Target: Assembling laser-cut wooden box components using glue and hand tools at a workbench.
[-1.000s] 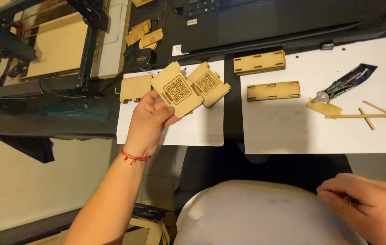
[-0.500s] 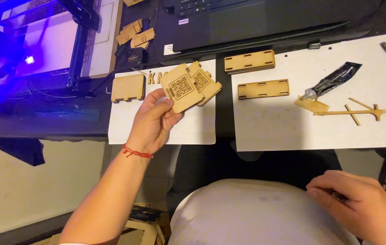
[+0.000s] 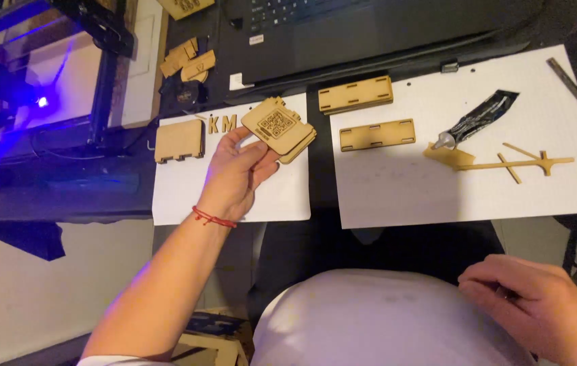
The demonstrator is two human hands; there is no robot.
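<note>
A dark surface [image 3: 322,190] carries two white sheets, a laptop [image 3: 369,27] at the back and a laser cutter [image 3: 44,88] glowing blue at the left

Head view: the left hand [image 3: 237,173] is raised over the left sheet [image 3: 187,196], its grip closed on a small stack of wooden panels [image 3: 280,129], thumb under, fingers along the near edge; the top panel bears an engraved square pattern. Just beside lie a notched panel [image 3: 179,141] and two cut letters [image 3: 222,123]. On the right sheet [image 3: 471,196] lie two slotted strips [image 3: 376,134], a dark glue tube [image 3: 481,118] and thin sticks [image 3: 515,163]. The right hand [image 3: 539,308] rests low by the lap, fingers curled; whether it holds anything cannot be told

Judged from this, holding the stack by its edges, level and square, would keep the panels aligned
</note>
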